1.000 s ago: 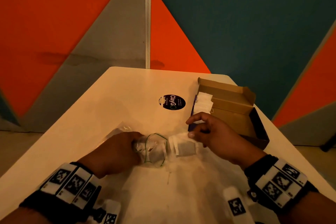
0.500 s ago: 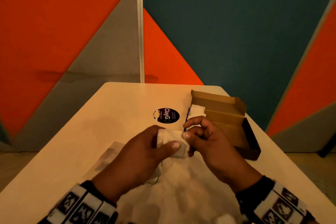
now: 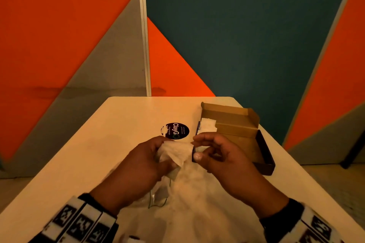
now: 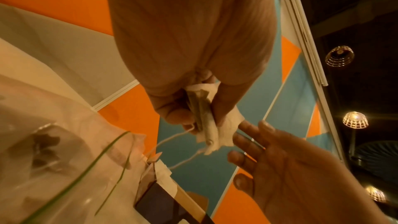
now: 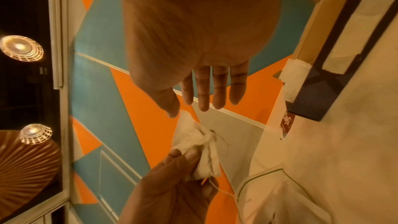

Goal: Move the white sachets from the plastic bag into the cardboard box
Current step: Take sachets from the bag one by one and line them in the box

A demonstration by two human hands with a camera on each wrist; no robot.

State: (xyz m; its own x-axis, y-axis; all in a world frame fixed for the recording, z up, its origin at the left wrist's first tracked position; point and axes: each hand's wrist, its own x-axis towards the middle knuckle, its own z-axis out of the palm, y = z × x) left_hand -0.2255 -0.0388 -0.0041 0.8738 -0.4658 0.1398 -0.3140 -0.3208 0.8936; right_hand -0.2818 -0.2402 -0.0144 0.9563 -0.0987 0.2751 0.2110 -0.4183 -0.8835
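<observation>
A pale, smooth-topped table (image 3: 122, 144) is carrying everything, set in front of wall panels painted in orange, grey and teal triangles (image 3: 237, 35). Toward its far right an open brown cardboard box with a dark outer wall (image 3: 264, 156) is lying flat, its lid flap standing up at the back; a few white paper sachets (image 3: 207, 125) are already lying at its left end. A crumpled clear plastic bag with a thin green edge line (image 3: 158, 199) is resting on the table below and between the wrists, nearer the person than the box and apart from it. A round black sticker with white lettering (image 3: 175, 130) is sitting on the tabletop just left of the box.

The left hand (image 3: 142, 165) is hovering above the table and gripping a bunch of white sachets (image 3: 175, 153), with its thumb and curled fingers closing round them; the left wrist view is showing the bundle (image 4: 206, 118) squeezed between thumb and fingers, with thin white strings (image 4: 172, 139) trailing down from it toward the bag. The bunch is being held in the air, between the bag and the box.

The right hand (image 3: 223, 156) is sitting just beside the bunch, holding nothing: in the right wrist view its fingers (image 5: 215, 91) are stretching out almost straight, and the thumb tip is reaching close to the top corner of the sachets (image 5: 193, 144); whether it is touching them cannot be told.
</observation>
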